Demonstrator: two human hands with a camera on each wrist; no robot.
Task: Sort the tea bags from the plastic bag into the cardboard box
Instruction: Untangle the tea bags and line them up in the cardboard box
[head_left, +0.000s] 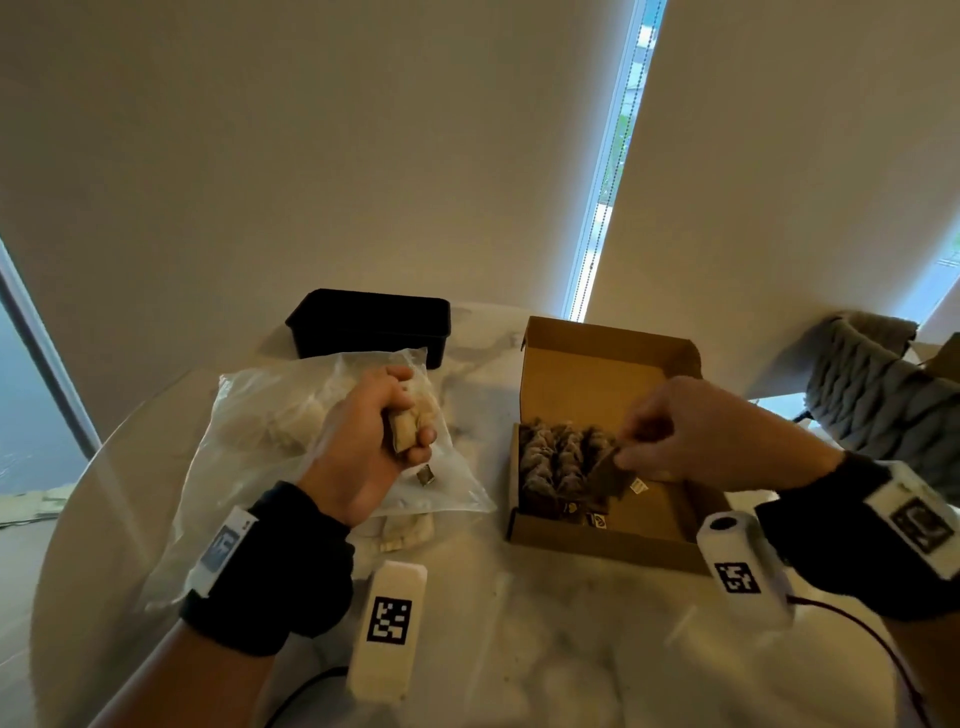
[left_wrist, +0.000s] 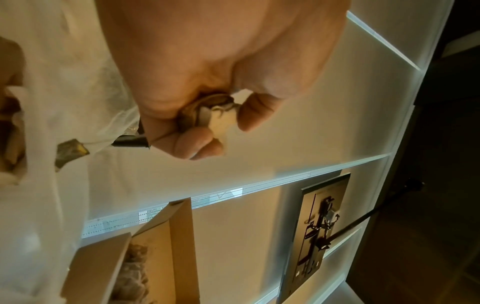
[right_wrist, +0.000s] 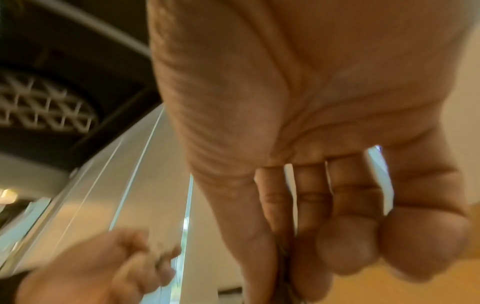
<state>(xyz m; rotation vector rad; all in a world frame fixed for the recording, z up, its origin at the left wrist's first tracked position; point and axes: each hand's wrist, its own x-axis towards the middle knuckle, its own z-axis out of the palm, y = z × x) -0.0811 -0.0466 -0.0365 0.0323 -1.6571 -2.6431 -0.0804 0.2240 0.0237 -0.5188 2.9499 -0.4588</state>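
Note:
A clear plastic bag (head_left: 270, 431) with pale tea bags lies on the table at the left. Above it my left hand (head_left: 374, 441) grips a small bunch of tea bags (head_left: 404, 428), seen close in the left wrist view as tea bags (left_wrist: 207, 115) with a tag (left_wrist: 71, 153) dangling. The open cardboard box (head_left: 597, 540) stands at the right, with rows of tea bags (head_left: 558, 462) along its left side. Over the box my right hand (head_left: 670, 441) pinches one tea bag (head_left: 610, 475), whose tag (head_left: 638, 486) hangs below. In the right wrist view that hand's fingers (right_wrist: 345, 242) are curled together.
A black plastic tub (head_left: 369, 325) stands behind the plastic bag. The box lid (head_left: 597, 358) stands upright at the back. A grey woven chair (head_left: 878, 395) is at the far right. The marble table (head_left: 545, 649) is round, with bare surface near me.

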